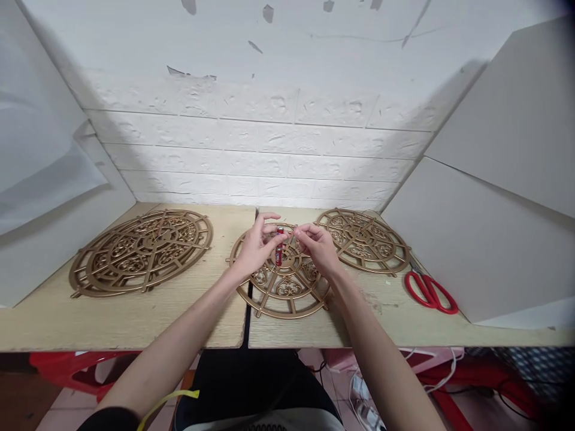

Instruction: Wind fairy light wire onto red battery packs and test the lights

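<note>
My left hand (258, 245) is over the middle gold openwork disc (290, 311), with thumb and fingers bent around a small red cylindrical piece (279, 256) that has shiny bands and hangs upright. Close beside it, my right hand (318, 245) has thumb and index finger pinched together. What sits in that pinch is too small to make out. The middle disc lies flat across the seam between two table tops, its scrolled pattern partly covered by both hands.
A stack of gold openwork discs (146, 287) lies on the left. More such discs (386, 263) lie at the back right, beside red-handled scissors (429, 290). White panels (485, 239) stand at both sides, and a white brick-patterned wall (269, 155) closes the back.
</note>
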`<action>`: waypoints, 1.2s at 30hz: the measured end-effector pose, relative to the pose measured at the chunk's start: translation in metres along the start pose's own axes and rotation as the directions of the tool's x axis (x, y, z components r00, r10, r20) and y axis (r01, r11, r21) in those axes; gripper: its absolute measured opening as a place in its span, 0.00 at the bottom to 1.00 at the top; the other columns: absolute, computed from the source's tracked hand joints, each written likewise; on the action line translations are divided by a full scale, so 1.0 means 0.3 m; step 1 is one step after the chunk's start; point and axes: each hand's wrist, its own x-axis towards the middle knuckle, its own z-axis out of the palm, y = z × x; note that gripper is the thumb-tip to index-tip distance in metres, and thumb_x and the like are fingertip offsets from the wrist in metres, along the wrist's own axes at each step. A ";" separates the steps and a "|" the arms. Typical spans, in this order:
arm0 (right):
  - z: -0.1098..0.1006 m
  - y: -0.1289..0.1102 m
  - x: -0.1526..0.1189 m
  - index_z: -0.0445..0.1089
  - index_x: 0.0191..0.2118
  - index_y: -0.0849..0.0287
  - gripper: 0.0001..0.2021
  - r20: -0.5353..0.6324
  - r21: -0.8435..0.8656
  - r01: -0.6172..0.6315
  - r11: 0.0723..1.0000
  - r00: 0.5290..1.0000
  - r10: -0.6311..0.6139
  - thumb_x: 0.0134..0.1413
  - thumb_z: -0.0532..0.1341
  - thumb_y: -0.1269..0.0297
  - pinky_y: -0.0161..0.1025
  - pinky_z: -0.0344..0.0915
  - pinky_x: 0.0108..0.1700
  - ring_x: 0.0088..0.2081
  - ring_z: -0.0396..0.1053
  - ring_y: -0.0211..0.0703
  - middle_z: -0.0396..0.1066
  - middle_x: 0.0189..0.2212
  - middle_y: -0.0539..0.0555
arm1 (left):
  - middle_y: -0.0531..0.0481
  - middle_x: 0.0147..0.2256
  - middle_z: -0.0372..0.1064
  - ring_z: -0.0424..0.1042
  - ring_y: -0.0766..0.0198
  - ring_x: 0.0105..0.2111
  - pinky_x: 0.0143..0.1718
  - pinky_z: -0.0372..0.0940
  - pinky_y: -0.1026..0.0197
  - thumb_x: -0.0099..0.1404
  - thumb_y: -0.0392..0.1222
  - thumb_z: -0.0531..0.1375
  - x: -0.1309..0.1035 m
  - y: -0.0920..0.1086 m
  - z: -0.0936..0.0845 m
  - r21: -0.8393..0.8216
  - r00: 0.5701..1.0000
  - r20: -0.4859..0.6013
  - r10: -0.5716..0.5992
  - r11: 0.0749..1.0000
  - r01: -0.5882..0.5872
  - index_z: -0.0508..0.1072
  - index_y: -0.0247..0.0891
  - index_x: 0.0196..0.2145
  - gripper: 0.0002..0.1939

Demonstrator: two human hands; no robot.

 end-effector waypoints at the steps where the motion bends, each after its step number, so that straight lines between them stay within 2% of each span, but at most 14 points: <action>1: 0.002 -0.005 -0.002 0.69 0.28 0.61 0.15 -0.005 -0.006 -0.003 1.000 1.000 0.003 0.41 0.67 0.53 0.30 0.43 0.20 0.18 0.47 0.29 0.56 0.15 0.44 | 0.50 0.32 0.72 0.74 0.64 0.31 0.33 0.67 0.63 0.57 0.45 0.63 -0.001 0.002 0.001 0.008 1.000 0.002 -0.005 1.000 0.005 0.60 0.41 0.48 0.23; 7: 0.008 -0.020 -0.008 0.70 0.27 0.61 0.14 -0.010 -0.069 0.021 0.997 1.000 -0.022 0.41 0.67 0.54 0.31 0.45 0.21 0.19 0.49 0.29 0.61 0.18 0.46 | 0.52 0.30 0.71 0.73 0.65 0.30 0.33 0.66 0.65 0.56 0.44 0.64 -0.002 0.008 0.003 0.071 1.000 0.017 -0.012 0.997 0.010 0.64 0.40 0.47 0.21; 15: 0.005 -0.019 -0.009 0.68 0.26 0.61 0.15 0.004 -0.039 -0.046 0.998 0.999 0.046 0.40 0.68 0.54 0.31 0.40 0.18 0.16 0.45 0.28 0.56 0.14 0.43 | 0.50 0.33 0.71 0.73 0.64 0.32 0.32 0.66 0.65 0.59 0.45 0.61 0.002 -0.001 -0.006 0.119 0.999 0.032 0.040 0.992 -0.044 0.64 0.40 0.44 0.17; 20: 0.004 -0.022 -0.010 0.69 0.25 0.61 0.13 0.010 -0.059 -0.024 0.998 1.000 0.024 0.41 0.67 0.56 0.31 0.42 0.18 0.16 0.47 0.29 0.56 0.14 0.43 | 0.51 0.32 0.70 0.73 0.64 0.32 0.32 0.67 0.65 0.60 0.44 0.61 -0.002 0.012 -0.002 0.156 0.997 0.060 0.037 0.987 -0.046 0.64 0.39 0.43 0.15; 30: -0.008 -0.006 -0.005 0.68 0.25 0.60 0.12 0.055 -0.022 0.008 1.000 0.998 -0.006 0.43 0.66 0.58 0.30 0.41 0.19 0.17 0.44 0.28 0.52 0.13 0.42 | 0.50 0.33 0.70 0.72 0.63 0.35 0.32 0.66 0.65 0.59 0.45 0.61 0.000 0.007 -0.003 0.171 0.998 0.049 0.050 0.984 -0.057 0.64 0.39 0.41 0.15; 36: -0.015 0.000 -0.005 0.68 0.26 0.60 0.13 0.038 -0.075 0.017 0.997 0.999 -0.014 0.43 0.66 0.55 0.31 0.42 0.20 0.17 0.45 0.29 0.52 0.14 0.43 | 0.51 0.30 0.69 0.71 0.65 0.33 0.33 0.65 0.65 0.59 0.45 0.61 -0.002 0.008 -0.001 0.191 0.997 0.041 0.063 0.979 -0.070 0.65 0.39 0.39 0.13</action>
